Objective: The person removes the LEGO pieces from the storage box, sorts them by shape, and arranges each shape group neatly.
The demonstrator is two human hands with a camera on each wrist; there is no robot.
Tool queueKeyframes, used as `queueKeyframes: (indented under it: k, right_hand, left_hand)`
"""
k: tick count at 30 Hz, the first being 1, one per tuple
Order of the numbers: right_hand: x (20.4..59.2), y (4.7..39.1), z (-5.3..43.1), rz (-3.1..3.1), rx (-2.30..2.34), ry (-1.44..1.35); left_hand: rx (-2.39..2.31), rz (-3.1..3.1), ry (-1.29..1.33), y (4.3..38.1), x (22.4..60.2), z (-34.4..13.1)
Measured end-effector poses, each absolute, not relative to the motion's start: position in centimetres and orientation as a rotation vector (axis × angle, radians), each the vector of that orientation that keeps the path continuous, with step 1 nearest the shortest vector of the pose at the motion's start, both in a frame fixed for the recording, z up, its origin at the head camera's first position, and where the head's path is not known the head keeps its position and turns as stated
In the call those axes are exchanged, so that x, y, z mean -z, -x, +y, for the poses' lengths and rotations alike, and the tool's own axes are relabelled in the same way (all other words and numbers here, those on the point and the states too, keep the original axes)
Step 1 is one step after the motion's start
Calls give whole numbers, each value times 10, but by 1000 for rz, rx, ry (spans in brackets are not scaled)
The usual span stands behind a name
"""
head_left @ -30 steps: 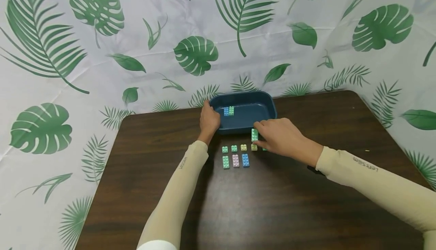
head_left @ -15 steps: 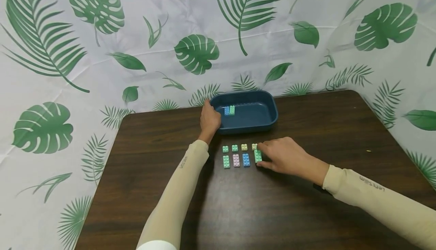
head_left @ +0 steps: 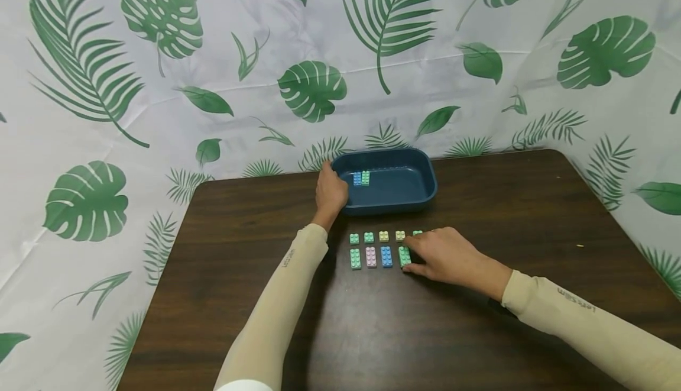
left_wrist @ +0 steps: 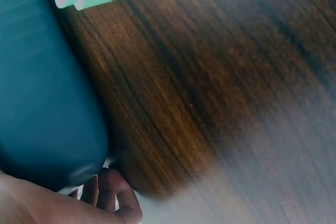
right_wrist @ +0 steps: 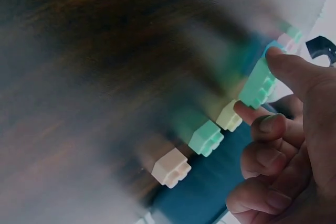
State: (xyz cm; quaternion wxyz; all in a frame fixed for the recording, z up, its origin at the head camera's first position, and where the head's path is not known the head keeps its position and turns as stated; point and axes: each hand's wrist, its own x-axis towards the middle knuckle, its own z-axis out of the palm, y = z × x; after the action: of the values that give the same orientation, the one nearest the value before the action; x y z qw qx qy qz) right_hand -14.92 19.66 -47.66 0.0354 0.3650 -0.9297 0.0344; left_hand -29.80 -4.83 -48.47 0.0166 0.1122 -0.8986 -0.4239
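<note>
At the left end of a dark blue tub [head_left: 388, 206], my left hand [head_left: 331, 193] grips the rim. In the left wrist view its fingers [left_wrist: 123, 195] curl about the tub's corner. My right hand [head_left: 449, 259] pinches a long green toy brick [head_left: 405, 257] between thumb and forefinger at the right end of the front row. Beside it in that row lie a blue brick [head_left: 386, 257], a pink brick [head_left: 370, 257] and another green brick [head_left: 355, 258]. A small yellow brick [right_wrist: 229, 115] is close to the right forefinger in the right wrist view.
Behind the long bricks runs a row of small bricks, among them a green one [head_left: 354, 238] and a yellow one [head_left: 383, 236]; my right hand partly hides its right end. A blue brick [head_left: 357, 178] and a green brick [head_left: 365, 178] lie inside the tub. Leaf-print cloth [head_left: 239, 113] hangs behind the table [head_left: 255, 219].
My right hand has brought the green brick from near the tub's front edge down to the right end of the front row. The left hand has stayed on the tub.
</note>
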Motion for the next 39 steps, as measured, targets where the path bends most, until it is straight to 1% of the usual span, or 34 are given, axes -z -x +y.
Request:
queueKeyframes:
  k: [7,23,27,31,35,39]
  right_hand:
    - [482,149,197,-2836,-62,-1123]
    - [487,151,201,-2782,-47,-1122]
    - [478,152,202,-2750,-87,-1114]
    - [459,158,204,-2728,-141,-1063]
    - [442,173,204,-2727,-218,-1032]
    - [431,195,202,-2725,-272,-1012]
  left_hand:
    - [1318,-2805,-350,301,486,-50]
    - [1315,-2800,-336,296,480,-49]
    - [1306,-2821,-361,301,483,-49]
    - [1297,-2827,-359,303,482,-49]
    - [1290,-2832,-368,308,486,-50]
    - [1293,-2835,-378,306,487,-49]
